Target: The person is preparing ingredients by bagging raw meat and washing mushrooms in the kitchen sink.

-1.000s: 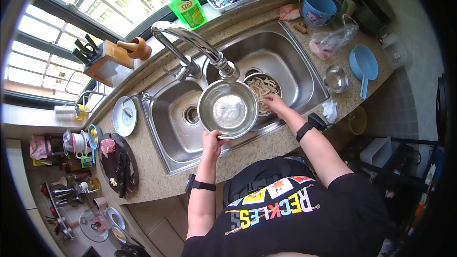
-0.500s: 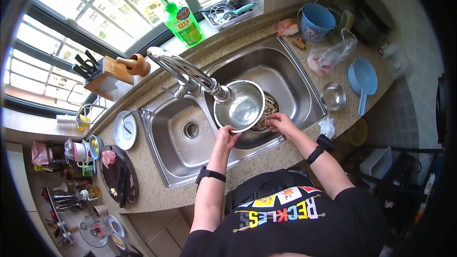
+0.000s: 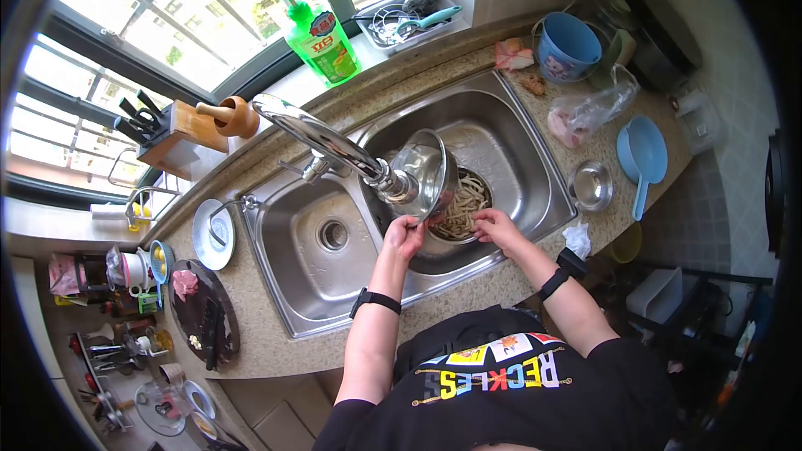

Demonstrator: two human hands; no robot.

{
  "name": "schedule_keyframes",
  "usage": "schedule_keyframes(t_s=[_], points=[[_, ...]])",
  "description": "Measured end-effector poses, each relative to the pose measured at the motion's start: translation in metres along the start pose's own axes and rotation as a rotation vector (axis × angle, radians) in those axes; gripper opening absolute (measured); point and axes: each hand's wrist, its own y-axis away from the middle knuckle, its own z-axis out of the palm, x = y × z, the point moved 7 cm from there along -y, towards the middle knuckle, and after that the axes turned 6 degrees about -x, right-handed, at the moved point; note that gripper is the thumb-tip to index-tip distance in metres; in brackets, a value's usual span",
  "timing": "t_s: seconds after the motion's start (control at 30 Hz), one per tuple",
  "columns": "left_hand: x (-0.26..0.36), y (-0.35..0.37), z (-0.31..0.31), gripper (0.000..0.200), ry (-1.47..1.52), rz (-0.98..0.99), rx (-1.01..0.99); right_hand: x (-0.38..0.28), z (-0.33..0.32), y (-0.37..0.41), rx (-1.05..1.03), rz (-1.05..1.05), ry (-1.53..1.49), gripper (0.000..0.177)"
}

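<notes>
My left hand (image 3: 406, 236) grips the rim of a shiny metal bowl (image 3: 433, 169), which is tilted to the right beneath the tap (image 3: 334, 146). Below and to the right, a second round metal bowl in the right basin holds pale brownish strips (image 3: 468, 202), whose kind I cannot make out. At that lower bowl's near right edge, my right hand (image 3: 498, 228) has its fingers closed on the rim. The tilted bowl partly hides the lower bowl's left side.
Left of the hands is the other sink basin (image 3: 301, 234). A small metal bowl (image 3: 591, 185), a blue ladle-like scoop (image 3: 642, 150), a plastic bag (image 3: 593, 113) and a blue bucket (image 3: 568, 48) stand right. A cutting board (image 3: 194, 301) with meat and a cleaver (image 3: 214, 330) lies left.
The upper metal bowl has tipped from nearly level to steeply tilted toward the right. More of the strips in the lower bowl now shows. The view has shifted slightly.
</notes>
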Motion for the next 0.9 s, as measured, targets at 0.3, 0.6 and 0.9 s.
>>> schedule_keyframes(t_s=[0.3, 0.6, 0.9], points=[[-0.023, 0.029, 0.086, 0.046, 0.198, -0.033, -0.288, -0.001, 0.011, 0.004, 0.005, -0.014, 0.029, 0.022], [-0.052, 0.032, 0.055, 0.042, 0.240, -0.264, -0.265, 0.000, 0.012, 0.021, 0.012, -0.047, 0.035, 0.023], [0.006, 0.097, 0.042, 0.013, -0.733, 0.167, 0.149, -0.050, 0.039, 0.069, -0.167, -0.122, -0.473, 0.061]])
